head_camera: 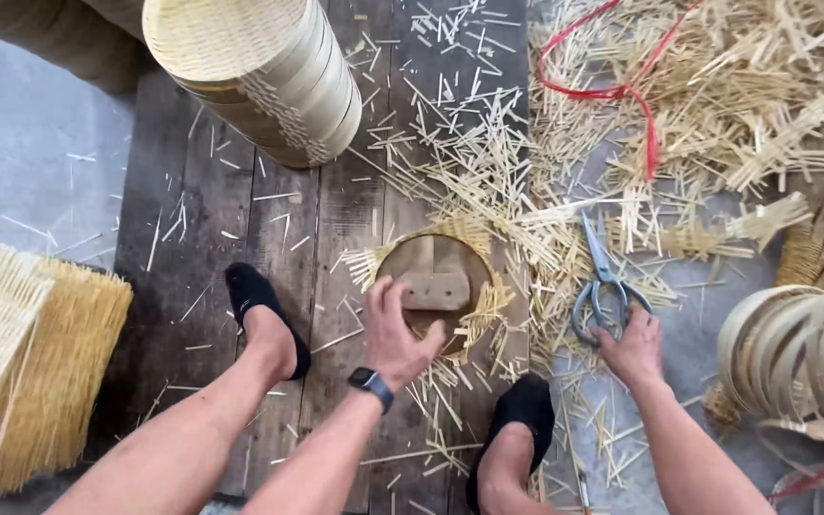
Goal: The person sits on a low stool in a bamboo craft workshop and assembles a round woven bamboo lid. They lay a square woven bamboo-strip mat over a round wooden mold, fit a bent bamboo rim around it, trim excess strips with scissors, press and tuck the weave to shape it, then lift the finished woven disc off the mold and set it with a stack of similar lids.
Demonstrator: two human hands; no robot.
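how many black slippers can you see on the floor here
2. One black cloth slipper is on the dark wooden boards beside the left hand; the other sits lower, between both forearms, near the scissors.

Left hand (395,329) covers the near rim of the round mould (436,286); what lies under the palm is not visible. Right hand (633,348) hides the near part of the scissors (603,281) handles. Basket stack (259,72), far, cut by the top edge. Hoops (803,358), right, run off frame. Mats (21,353), left, cut by the edge. Floor under the far-right scraps (746,105) hidden.
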